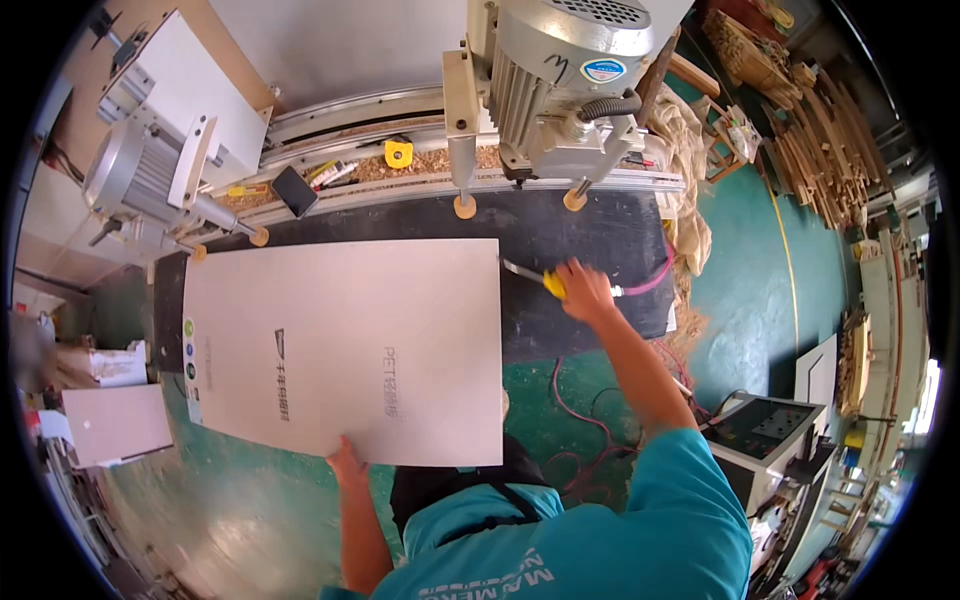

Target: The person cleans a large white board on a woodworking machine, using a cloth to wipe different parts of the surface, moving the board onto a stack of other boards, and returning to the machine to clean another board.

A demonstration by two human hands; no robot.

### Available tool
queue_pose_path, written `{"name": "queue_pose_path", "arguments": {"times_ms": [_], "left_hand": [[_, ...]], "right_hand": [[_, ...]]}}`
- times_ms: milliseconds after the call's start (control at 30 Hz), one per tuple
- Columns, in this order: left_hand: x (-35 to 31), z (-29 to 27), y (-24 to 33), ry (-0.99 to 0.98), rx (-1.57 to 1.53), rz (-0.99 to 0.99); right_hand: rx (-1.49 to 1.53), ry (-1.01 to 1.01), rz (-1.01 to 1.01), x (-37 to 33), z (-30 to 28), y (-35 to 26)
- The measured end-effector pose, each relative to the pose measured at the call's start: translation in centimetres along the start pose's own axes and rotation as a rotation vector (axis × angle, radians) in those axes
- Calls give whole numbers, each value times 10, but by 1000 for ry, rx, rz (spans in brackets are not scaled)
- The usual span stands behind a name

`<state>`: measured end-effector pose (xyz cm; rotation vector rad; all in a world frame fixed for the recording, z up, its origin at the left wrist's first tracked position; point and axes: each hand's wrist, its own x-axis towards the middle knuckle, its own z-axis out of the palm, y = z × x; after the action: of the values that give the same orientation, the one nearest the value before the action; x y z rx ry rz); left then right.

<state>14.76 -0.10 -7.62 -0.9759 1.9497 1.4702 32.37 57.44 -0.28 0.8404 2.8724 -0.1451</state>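
Note:
A large white board (pixel 340 340) with printed marks lies on the black machine table (pixel 590 230), its near edge jutting over toward my body. My left hand (pixel 348 463) grips that near edge, fingertips on the top face; the rest of its fingers are partly hidden. To the right of the board, my right hand (pixel 585 288) is closed around a yellow air blow gun (pixel 553 284). The gun's thin metal nozzle points left at the board's right edge, close to its far corner. From the gun a pink air hose (pixel 655 277) runs off to the right.
Two motor-driven drill heads, a right one (pixel 560 90) and a left one (pixel 150 170), stand behind the board. A phone (pixel 294 191) and a yellow tape measure (pixel 398 153) rest on the rail among wood chips. A control box (pixel 765 430) stands right.

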Motion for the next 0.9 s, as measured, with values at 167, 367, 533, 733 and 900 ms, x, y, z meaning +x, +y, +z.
{"name": "queue_pose_path", "arguments": {"times_ms": [167,367,533,733,900], "left_hand": [[-19,28,-16,12,-173,56],[-97,78,-73,-82,-333,36],[-98,92,-88,-275,-300,26],[-108,67,-108,-393,-17,-66],[-43,34,-58,-177,-460,5]], "right_hand": [[165,-707,-65,-209,-42,-22],[320,-622,415,-219,-29,10],[506,-733,159,-222,-39,-25],[824,-673,368,-172,-15,-38],[1211,-826,141,-172,-10,-154]]}}
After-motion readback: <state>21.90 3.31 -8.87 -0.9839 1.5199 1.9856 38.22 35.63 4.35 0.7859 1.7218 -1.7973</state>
